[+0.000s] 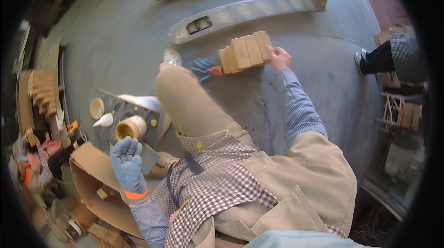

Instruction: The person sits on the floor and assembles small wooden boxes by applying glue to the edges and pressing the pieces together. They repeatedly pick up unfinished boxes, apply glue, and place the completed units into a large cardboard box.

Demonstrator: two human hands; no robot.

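Observation:
A row of pale wooden blocks (245,52) stands stepped, side by side, on the grey floor past my knee. My bare right hand (280,58) is at its right end, with bent fingers on the end block. Against the left end of the row lies a loose blue glove (203,69) with an orange cuff. My left hand (126,162), in a matching blue glove, is raised with its fingers loosely bent and nothing visible in it. Just beyond it is a pale tub (138,125) with a yellowish-brown inside. A white squeeze bottle (104,120) and a round lid (97,108) lie nearby.
Two long metal forks of a pallet truck (249,13) lie across the far floor. A cardboard box (95,174) opens beside my left arm. Stepped wooden pieces (41,91) stand at far left. Another person's leg (377,62) is at the right.

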